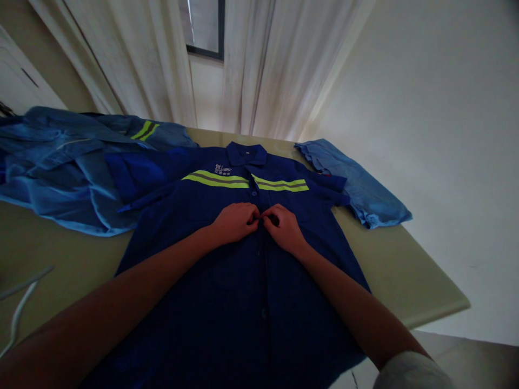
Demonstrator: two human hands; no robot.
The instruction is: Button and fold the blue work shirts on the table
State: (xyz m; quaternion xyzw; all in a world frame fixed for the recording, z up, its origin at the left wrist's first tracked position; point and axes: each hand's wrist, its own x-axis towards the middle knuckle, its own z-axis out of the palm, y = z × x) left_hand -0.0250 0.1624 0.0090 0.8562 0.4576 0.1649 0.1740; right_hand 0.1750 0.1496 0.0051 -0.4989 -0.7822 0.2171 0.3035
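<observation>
Pale wall [438, 135] fills the right side of the room, with cream curtains [279, 59] hanging at the back; below them stands a tan table [417, 283], and spread across it, front up and collar away from the person, lies a navy short-sleeved work shirt [227, 286]; a loose heap of lighter blue work clothes [91, 186] sits at its left, partly under one sleeve, and a folded light-blue garment [352, 173] lies beside the other sleeve; the left hand [235, 222] and right hand [284, 228] meet at mid-chest, thumb and forefinger of each pinched on the front placket [268, 281], though whether a button is between them is hidden; just above them run a yellow-green reflective stripe [221, 180] and a white emblem [223, 169]; the shirt is laid out and its front halves brought together, while an upper button [254, 193] and a lower button [263, 313] show beside the placket edge, so fastening looks unfinished, I judge.
</observation>
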